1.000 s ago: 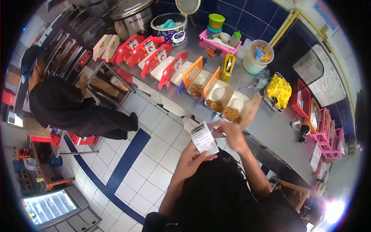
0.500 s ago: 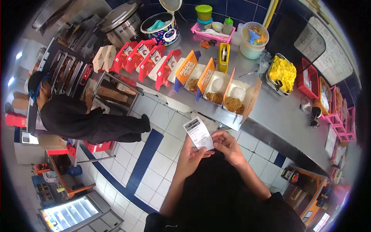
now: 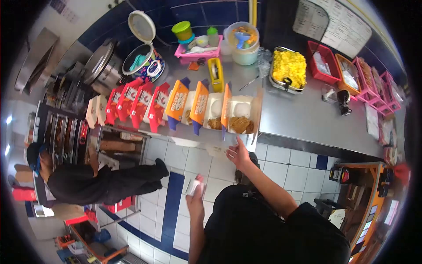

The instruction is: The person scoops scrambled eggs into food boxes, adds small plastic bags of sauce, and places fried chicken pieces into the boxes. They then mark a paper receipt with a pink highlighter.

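My left hand (image 3: 196, 197) is closed around a white paper slip (image 3: 192, 187), somewhat blurred, above the tiled floor. My right hand (image 3: 238, 154) is empty, its fingers apart, just below the front edge of the steel counter (image 3: 307, 119). Nearest to it is an open box (image 3: 258, 105) holding fried chicken (image 3: 241, 125) and a white round portion (image 3: 242, 109). More orange and purple boxes (image 3: 200, 103) with chicken stand to its left, followed by several red boxes (image 3: 157, 106).
A yellow tape dispenser (image 3: 216, 75), a tray of yellow food (image 3: 289, 69), a red basket (image 3: 324, 62) and a lidded tub (image 3: 245, 46) stand on the counter. At the left, another person in dark clothes (image 3: 79, 182) is beside a rack (image 3: 66, 136).
The view has shifted right. My hands have come apart: the right let go of the slip and reached toward the counter's edge, while the left moved away with the slip.
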Motion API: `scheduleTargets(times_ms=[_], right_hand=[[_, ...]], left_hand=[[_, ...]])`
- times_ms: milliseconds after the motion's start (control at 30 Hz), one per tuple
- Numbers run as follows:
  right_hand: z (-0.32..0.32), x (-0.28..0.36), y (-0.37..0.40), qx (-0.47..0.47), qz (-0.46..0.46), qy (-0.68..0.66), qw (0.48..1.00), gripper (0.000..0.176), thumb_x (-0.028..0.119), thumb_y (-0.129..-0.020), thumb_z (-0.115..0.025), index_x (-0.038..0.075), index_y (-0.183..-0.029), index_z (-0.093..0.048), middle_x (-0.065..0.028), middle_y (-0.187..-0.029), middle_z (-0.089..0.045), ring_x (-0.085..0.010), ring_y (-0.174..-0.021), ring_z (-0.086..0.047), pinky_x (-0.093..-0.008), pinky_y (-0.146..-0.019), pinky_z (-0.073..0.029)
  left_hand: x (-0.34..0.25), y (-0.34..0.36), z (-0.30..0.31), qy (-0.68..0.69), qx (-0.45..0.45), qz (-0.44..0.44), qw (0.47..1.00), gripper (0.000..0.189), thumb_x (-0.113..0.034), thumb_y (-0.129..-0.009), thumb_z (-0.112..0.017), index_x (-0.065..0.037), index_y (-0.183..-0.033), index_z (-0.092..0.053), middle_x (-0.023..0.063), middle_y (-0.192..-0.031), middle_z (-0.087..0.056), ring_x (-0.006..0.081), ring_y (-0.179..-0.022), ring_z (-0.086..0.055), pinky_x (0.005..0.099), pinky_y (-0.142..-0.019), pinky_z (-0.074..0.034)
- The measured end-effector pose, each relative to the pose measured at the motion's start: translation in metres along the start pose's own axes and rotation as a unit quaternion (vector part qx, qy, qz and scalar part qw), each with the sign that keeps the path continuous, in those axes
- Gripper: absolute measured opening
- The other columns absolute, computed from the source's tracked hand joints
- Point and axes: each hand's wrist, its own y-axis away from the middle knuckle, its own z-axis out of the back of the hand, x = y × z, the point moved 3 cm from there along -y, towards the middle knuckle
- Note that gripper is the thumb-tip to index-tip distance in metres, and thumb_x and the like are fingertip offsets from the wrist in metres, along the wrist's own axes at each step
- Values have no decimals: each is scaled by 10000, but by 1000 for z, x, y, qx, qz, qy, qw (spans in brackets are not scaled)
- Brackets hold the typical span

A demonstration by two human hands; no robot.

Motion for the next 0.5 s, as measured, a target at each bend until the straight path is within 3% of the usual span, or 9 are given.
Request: scheduleTargets(times_ms=[33, 100, 133, 200, 267, 367, 433, 500], right_hand=[[8, 2, -33, 0, 12, -5, 1000, 331, 234, -924, -699, 89, -1077, -444, -64, -861, -597, -197, -807, -624, -366, -798, -538], [24, 22, -81, -17, 183, -23, 983, 334, 284, -931, -687, 81, -1034, -443, -51, -754, -558, -190, -634, -591, -348, -625, -544], [26, 35, -83, -17, 193, -25, 981, 334, 284, -931, -687, 81, -1034, -443, -51, -754, -558, -190, -634, -591, -348, -625, -544], [46, 75, -76, -157, 353, 78, 919, 331, 306, -910, -708, 80, -948, -469, -46, -675, -545, -163, -519, -540, -326, -482, -500], [86, 125, -89, -222, 424, 261, 838, 304, 285, -893, -728, 66, -875, -518, -46, -660, -563, -134, -526, -539, -316, -476, -496], [105, 205, -82, -191, 414, 202, 867, 266, 260, -893, -735, 70, -888, -549, -33, -677, -574, -118, -612, -573, -303, -418, -419], [105, 244, -55, -155, 337, 287, 883, 308, 297, -875, -758, 66, -966, -576, -25, -742, -602, -116, -621, -583, -268, -458, -428], [107, 268, -46, -113, 363, 313, 870, 323, 308, -874, -760, 62, -995, -589, -24, -773, -614, -110, -633, -586, -255, -480, -431]], left_hand=[[4, -1, 12, -12, 13, -13, 1000, 411, -133, -1003, -551, 44, -1372, -518, 198, -1343, -597, 266, -1241, -574, 387, -1035, -466], [-2, -6, 12, -20, 39, -27, 999, 423, -111, -989, -555, 48, -1378, -505, 216, -1294, -625, 271, -1208, -597, 382, -1036, -456], [-11, -2, 5, 23, 60, -2, 998, 428, -102, -981, -549, 47, -1378, -493, 222, -1217, -654, 275, -1158, -622, 382, -1018, -460], [-20, 1, -5, 69, 86, 23, 994, 432, -94, -974, -543, 46, -1378, -482, 228, -1139, -684, 279, -1108, -647, 383, -1001, -465], [-22, 3, -12, 53, 103, 29, 993, 409, -101, -972, -551, 27, -1356, -492, 210, -1049, -699, 281, -1041, -670, 376, -976, -480], [-19, 0, -27, 51, 136, 40, 989, 380, -106, -983, -527, 16, -1342, -505, 196, -1021, -711, 265, -992, -688, 359, -932, -505], [-13, 3, -39, 37, 142, 57, 988, 315, -135, -1009, -501, 14, -1283, -552, 180, -1036, -719, 235, -945, -703, 329, -844, -540], [5, -2, -44, 27, 153, 69, 985, 300, -152, -1011, -512, 13, -1256, -566, 178, -1042, -719, 230, -950, -701, 327, -846, -537]])
